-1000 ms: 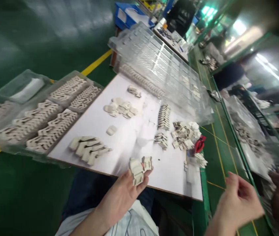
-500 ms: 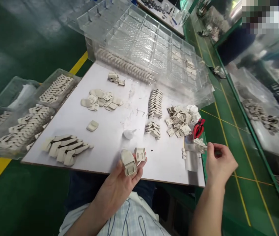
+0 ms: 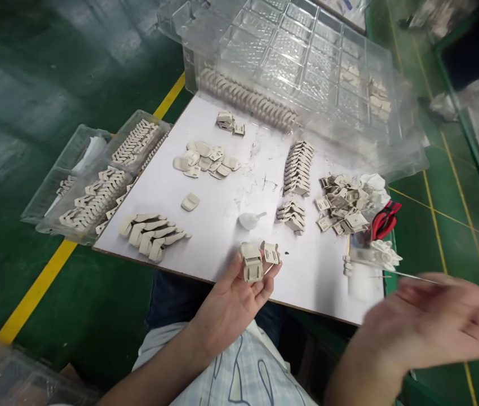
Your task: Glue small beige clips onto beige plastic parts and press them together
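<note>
Head view: the left hand (image 3: 239, 301), palm up at the front edge of a white board (image 3: 226, 237), grips a beige moulded piece (image 3: 251, 265) between thumb and fingers, with a smaller beige clip (image 3: 270, 254) held at the fingertips just beside it. Both parts are raised over the board, near its front edge. The right hand (image 3: 442, 321) is blurred, beyond the board's right front corner; its fingers are closed, and a thin rod (image 3: 417, 277) extends from them toward the board, though the blur hides the exact grip. Behind the held parts lies a white dropper bottle (image 3: 251, 220) with its nozzle pointing right. Beyond it to the right stand a long stack of nested clips (image 3: 298, 169) and a shorter stack (image 3: 291, 217), and right of these a loose heap of clips (image 3: 345, 206) lies near red-handled pliers (image 3: 385, 221). On the left are a row of larger beige pieces (image 3: 152, 237), a single rounded cap (image 3: 190, 202) and a spread of similar caps (image 3: 205, 159). A clear compartment tray (image 3: 309, 39) rests across the board's far side.
</note>
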A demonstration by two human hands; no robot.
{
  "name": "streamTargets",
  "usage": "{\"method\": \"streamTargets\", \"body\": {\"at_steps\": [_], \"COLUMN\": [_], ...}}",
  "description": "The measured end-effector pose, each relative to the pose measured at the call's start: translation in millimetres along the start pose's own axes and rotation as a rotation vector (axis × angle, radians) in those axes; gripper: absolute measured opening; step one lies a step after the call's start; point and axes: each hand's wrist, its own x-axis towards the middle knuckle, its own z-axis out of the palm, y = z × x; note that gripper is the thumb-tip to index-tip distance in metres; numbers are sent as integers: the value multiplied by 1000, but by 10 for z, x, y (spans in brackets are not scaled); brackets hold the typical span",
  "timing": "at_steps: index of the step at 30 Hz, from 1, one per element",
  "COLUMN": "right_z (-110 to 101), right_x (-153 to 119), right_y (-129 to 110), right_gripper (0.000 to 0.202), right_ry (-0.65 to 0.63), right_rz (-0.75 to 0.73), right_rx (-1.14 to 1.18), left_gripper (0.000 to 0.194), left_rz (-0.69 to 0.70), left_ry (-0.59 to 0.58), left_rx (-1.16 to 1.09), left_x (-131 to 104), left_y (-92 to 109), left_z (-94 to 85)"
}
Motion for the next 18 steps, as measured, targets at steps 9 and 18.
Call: {"method": "streamTargets", "body": {"at_steps": [9,18], "right_z": [1119,1123], "right_x": [-548,-538], "right_y": [-785,-709], "right_gripper": [15,14], "right_ry": [-30,5], "right_rz": [-121,-96], "right_rx": [612,722], "left_gripper": [30,30], "left_rz": [30,18], "left_ry": [-12,-31], "left_rx": [-1,9], "left_x": [32,31], "left_y": [-13,-3], "left_z": [2,-25]}}
